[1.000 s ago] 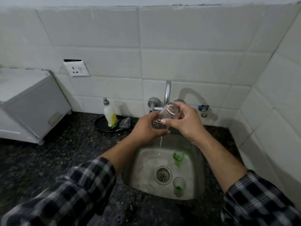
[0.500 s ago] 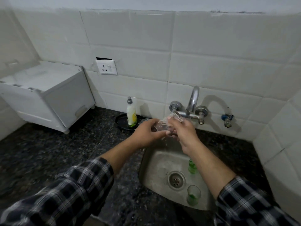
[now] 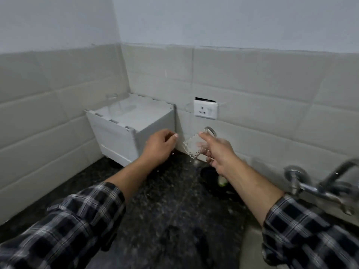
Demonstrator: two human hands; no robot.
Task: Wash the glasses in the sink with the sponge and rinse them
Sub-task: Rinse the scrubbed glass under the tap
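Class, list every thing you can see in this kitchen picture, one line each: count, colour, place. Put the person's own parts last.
glass: one, clear, held tilted in front of the wall
box: one, white, on the counter in the left corner
socket: one, white, on the wall above the glass
tap: one, chrome, right edge, blurred
tray: one, black, on the counter, partly hidden
bottle: one, only a yellow-green bit shows, on the tray
counter: one, dark speckled, under both arms
wall tiles: many, pale grey, behind the counter
left hand: one, holds nothing, in front of the box
right hand: one, grips the glass
sleeves: two, dark checked, bottom corners
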